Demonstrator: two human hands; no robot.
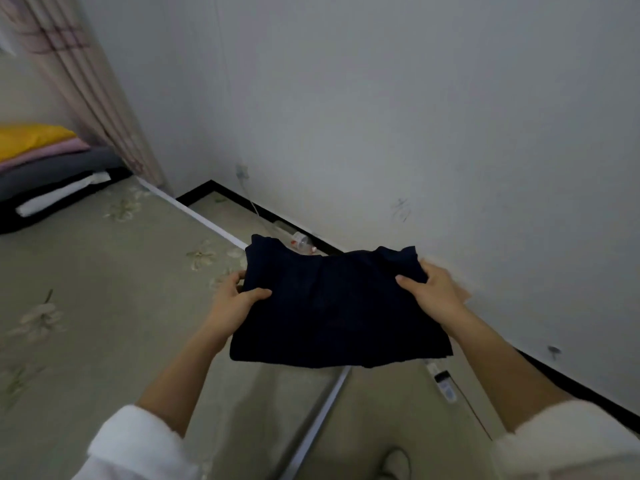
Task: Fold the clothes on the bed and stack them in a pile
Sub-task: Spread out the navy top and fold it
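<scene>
A dark navy garment [332, 306], folded to a rough rectangle, was held in the air by both hands, off the right edge of the bed [104, 271] and above the strip of floor [381, 417] between bed and wall [381, 98]. Its left edge was gripped by the left hand [235, 299], thumb laid on top and fingers curled round the side. Its right edge was gripped by the right hand [433, 292] in the same way, thumb on top, the other fingers mostly hidden behind the cloth. The far edge of the garment was bunched and uneven, and the near edge sagged a little. White sleeves [138, 445] were seen on both forearms.

The bed was covered by a pale green flowered sheet. At its far left corner a stack [41, 157] of yellow, pink, grey and black layers was lying, with a white roll along its front. Whether these were clothes or bedding could not be told. A pink striped curtain [86, 81] was hung beside that corner. A clear bottle [302, 242] lay on the floor against the dark skirting, just beyond the garment's far edge.
</scene>
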